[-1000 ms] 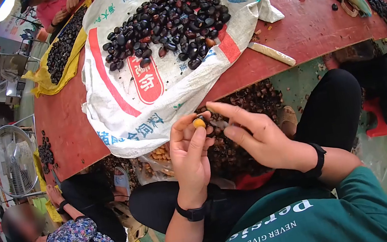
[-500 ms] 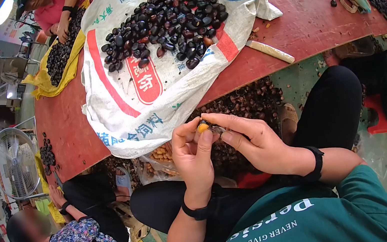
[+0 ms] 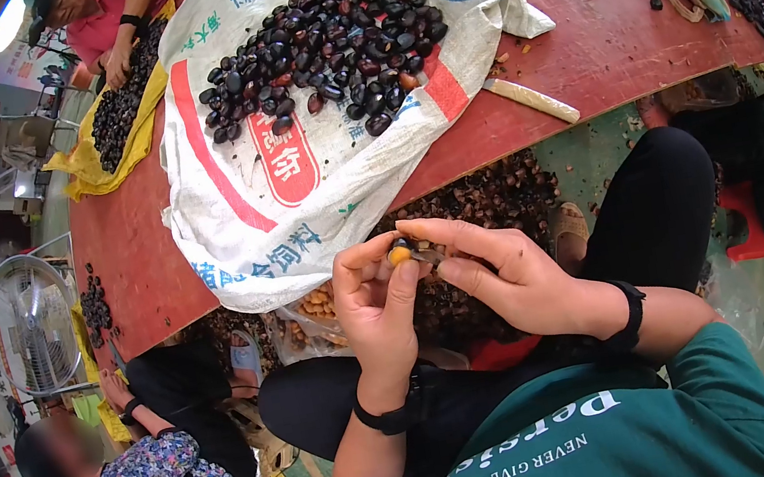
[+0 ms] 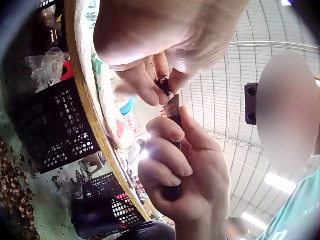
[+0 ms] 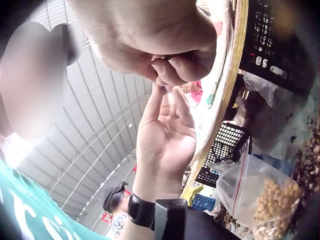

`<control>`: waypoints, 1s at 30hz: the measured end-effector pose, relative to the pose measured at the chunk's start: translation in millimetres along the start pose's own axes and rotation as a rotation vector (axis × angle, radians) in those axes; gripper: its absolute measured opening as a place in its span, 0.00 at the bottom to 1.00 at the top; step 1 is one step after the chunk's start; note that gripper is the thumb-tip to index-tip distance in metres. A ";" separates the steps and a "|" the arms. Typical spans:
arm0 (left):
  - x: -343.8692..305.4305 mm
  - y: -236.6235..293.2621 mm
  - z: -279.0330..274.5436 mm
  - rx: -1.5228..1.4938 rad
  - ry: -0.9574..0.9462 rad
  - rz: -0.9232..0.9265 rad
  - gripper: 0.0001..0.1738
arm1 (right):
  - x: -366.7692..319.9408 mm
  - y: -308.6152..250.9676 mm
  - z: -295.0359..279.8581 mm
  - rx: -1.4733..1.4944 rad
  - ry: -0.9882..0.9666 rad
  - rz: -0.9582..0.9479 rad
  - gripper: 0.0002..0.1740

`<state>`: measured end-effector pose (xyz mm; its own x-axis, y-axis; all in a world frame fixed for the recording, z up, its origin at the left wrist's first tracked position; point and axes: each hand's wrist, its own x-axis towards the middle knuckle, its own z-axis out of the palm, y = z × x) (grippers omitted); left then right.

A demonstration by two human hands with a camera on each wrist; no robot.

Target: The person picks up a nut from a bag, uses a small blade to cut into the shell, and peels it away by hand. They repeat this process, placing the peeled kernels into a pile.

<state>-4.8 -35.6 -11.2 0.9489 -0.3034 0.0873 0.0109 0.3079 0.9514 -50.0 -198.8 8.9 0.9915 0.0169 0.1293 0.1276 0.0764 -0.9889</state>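
Between the thumb and fingers of my left hand point(image 3: 376, 314) is a small nut point(image 3: 400, 255), its yellow kernel showing beside dark shell. My right hand point(image 3: 531, 283) grips a small knife point(image 4: 172, 109); the left wrist view shows its short blade against the nut and its black handle in the curled fingers. The right index fingertip reaches the nut's far side. In the right wrist view the right hand's fingers hide the nut and blade. Both hands are held just off the table's near edge, above the lap.
Dark nuts point(image 3: 321, 43) are heaped on a white woven sack point(image 3: 221, 199) over the red table point(image 3: 143, 276). A clear bag of yellow kernels point(image 5: 277, 200) sits below the table edge, near black crates point(image 4: 57, 127). Shell scraps point(image 3: 487, 207) cover the floor. Other people sit around.
My right hand has come in from slightly apart, its index finger moving down onto the nut with the blade at it. Across the table, a person in pink has reached into the nuts.
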 end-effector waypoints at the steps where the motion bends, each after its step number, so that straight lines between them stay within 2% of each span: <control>1: 0.2 -1.1 -1.5 0.018 -0.009 0.013 0.15 | -0.2 -1.2 -1.0 -0.020 -0.016 0.012 0.24; 7: -2.0 -7.3 -4.2 0.140 0.043 0.064 0.16 | 1.0 3.6 -0.6 -0.083 -0.011 -0.055 0.23; 16: 1.5 10.6 -12.3 0.242 -0.128 0.036 0.16 | -0.4 7.3 -1.3 -0.130 0.034 -0.096 0.19; 17: 1.4 11.0 -13.4 0.301 -0.186 0.069 0.16 | -0.4 8.3 -1.9 -0.151 0.033 -0.112 0.19; 19: 1.0 13.7 -13.0 0.419 -0.302 0.138 0.17 | 4.3 11.1 -7.7 -0.055 0.082 0.022 0.18; 20: -2.8 17.4 -8.1 0.439 -0.426 0.093 0.17 | 7.5 13.6 -11.6 -0.007 0.111 0.087 0.18; 22: -3.6 15.8 -1.5 0.297 -0.392 0.010 0.18 | 9.4 11.8 -17.7 0.020 0.130 0.118 0.18; 24: 0.9 26.3 1.7 0.088 -0.212 -0.131 0.20 | 8.6 -3.3 -19.9 0.059 0.065 0.151 0.18; 25: 4.0 27.4 -2.9 0.017 -0.160 -0.151 0.21 | 7.5 -9.7 -19.0 0.068 0.020 0.264 0.18; 26: 5.9 26.2 -4.2 -0.031 -0.122 -0.157 0.21 | 4.5 -5.0 -15.7 0.014 -0.001 0.236 0.19; 28: 6.7 20.1 -3.7 -0.131 -0.045 -0.177 0.20 | 5.0 8.2 -4.8 -0.131 0.061 -0.113 0.22; 30: 6.4 13.6 -6.6 -0.184 -0.039 -0.157 0.19 | 0.7 6.8 -2.1 -0.151 0.029 -0.093 0.24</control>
<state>3.5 -27.4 0.4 0.9180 -0.3942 -0.0431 0.2184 0.4119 0.8847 -48.4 -200.3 2.0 0.9753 -0.0123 0.2205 0.2190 -0.0748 -0.9729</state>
